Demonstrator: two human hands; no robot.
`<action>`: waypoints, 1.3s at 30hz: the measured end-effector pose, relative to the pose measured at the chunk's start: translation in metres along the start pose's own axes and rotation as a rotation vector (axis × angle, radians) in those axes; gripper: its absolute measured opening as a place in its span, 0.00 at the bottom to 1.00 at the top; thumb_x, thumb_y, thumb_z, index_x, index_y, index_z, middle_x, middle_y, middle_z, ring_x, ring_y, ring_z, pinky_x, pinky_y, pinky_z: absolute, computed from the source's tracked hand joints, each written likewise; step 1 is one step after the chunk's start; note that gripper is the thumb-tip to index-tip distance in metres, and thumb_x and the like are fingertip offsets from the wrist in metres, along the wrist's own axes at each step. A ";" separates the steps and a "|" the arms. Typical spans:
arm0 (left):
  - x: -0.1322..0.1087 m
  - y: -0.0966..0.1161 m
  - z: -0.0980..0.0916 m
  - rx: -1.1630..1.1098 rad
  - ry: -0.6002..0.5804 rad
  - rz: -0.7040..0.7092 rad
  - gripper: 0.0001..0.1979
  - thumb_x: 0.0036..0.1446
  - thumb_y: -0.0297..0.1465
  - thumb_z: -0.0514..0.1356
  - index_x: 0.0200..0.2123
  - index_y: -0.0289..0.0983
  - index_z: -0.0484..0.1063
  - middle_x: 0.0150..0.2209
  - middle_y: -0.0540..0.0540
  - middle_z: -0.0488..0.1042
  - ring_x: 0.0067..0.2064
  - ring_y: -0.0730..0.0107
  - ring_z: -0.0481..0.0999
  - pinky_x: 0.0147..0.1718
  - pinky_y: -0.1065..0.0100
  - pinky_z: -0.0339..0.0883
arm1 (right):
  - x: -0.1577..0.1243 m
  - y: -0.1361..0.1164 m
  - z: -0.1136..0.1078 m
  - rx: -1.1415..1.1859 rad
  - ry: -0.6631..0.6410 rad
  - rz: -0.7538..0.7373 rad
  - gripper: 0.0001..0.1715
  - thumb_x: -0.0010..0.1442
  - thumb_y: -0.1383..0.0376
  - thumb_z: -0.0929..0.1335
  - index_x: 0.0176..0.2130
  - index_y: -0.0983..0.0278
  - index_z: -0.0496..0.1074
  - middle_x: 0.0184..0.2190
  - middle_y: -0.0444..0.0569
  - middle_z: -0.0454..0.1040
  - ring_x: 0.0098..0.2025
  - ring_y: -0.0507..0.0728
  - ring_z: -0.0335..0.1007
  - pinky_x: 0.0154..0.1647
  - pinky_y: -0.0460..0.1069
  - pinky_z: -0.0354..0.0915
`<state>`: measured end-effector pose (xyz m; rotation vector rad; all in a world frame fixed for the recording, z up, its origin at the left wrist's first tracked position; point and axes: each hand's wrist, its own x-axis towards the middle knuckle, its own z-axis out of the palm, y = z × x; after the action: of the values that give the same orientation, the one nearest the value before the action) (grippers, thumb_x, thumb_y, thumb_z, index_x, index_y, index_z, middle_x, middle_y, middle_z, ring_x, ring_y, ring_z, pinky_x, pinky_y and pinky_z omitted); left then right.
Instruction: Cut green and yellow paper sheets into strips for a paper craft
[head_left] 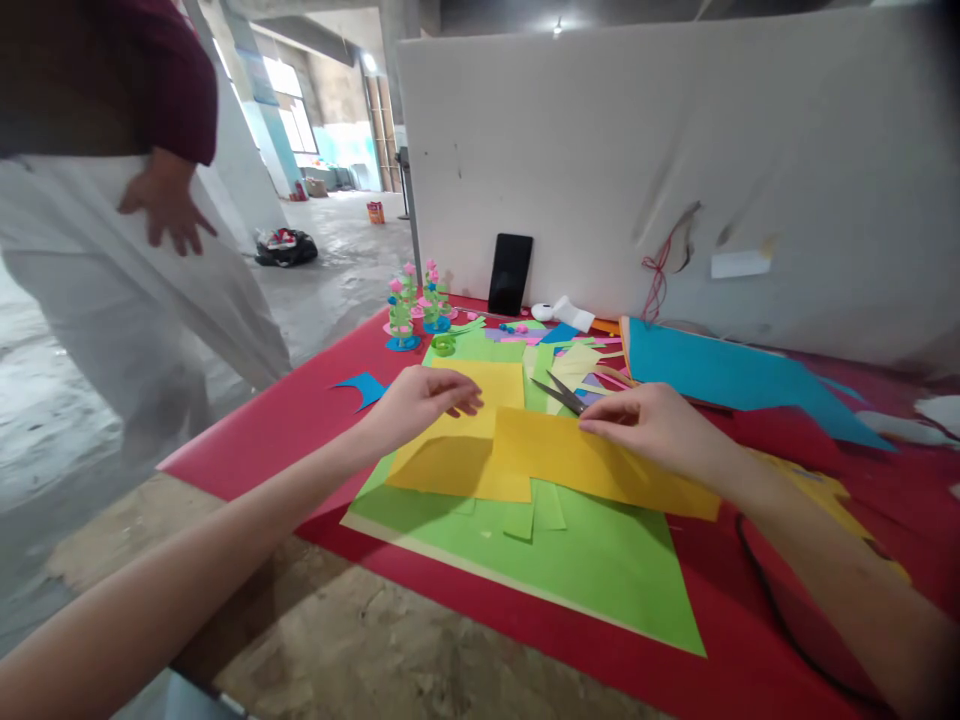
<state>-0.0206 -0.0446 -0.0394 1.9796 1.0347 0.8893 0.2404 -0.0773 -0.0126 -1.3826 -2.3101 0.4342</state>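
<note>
The right hand (649,420) pinches the top edge of a rectangular deep-yellow paper piece (607,465). This overlaps a flat, bright-yellow paper sheet (450,468). The left hand (424,402), loosely curled, hovers above the sheet. Dark metal scissors (573,402) adjoin the right fingertips.

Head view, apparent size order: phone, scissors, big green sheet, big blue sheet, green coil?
1. Big green sheet, though partly covered
2. Big blue sheet
3. Phone
4. Scissors, visible part; right hand hides the handles
5. Green coil
</note>
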 end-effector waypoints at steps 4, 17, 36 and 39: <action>-0.004 0.000 0.009 0.191 0.101 0.297 0.23 0.50 0.17 0.42 0.45 0.33 0.67 0.47 0.42 0.70 0.50 0.69 0.68 0.48 0.62 0.64 | -0.002 -0.012 0.009 -0.037 0.018 -0.071 0.11 0.54 0.64 0.63 0.30 0.60 0.75 0.28 0.43 0.77 0.29 0.53 0.71 0.28 0.48 0.63; -0.012 0.036 0.050 0.583 0.114 0.626 0.10 0.56 0.29 0.51 0.31 0.32 0.71 0.29 0.45 0.76 0.31 0.71 0.75 0.30 0.72 0.69 | -0.015 -0.043 0.024 -0.347 0.203 -0.133 0.12 0.55 0.64 0.62 0.28 0.62 0.74 0.25 0.46 0.75 0.26 0.53 0.68 0.25 0.46 0.54; -0.020 0.031 0.049 0.646 0.178 0.494 0.05 0.51 0.27 0.55 0.28 0.35 0.71 0.18 0.53 0.72 0.18 0.79 0.69 0.18 0.78 0.58 | -0.020 -0.049 0.025 -0.401 0.124 -0.113 0.10 0.55 0.66 0.61 0.27 0.63 0.71 0.26 0.44 0.73 0.29 0.52 0.67 0.26 0.47 0.53; -0.017 0.028 0.045 0.633 0.246 0.486 0.05 0.50 0.27 0.56 0.28 0.36 0.71 0.21 0.53 0.74 0.19 0.80 0.70 0.18 0.78 0.59 | -0.020 -0.050 0.021 -0.417 0.157 -0.109 0.09 0.54 0.68 0.62 0.27 0.63 0.71 0.26 0.43 0.73 0.29 0.52 0.67 0.26 0.47 0.54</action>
<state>0.0187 -0.0836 -0.0430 2.7856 1.0766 1.1856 0.2008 -0.1188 -0.0116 -1.4000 -2.4152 -0.1966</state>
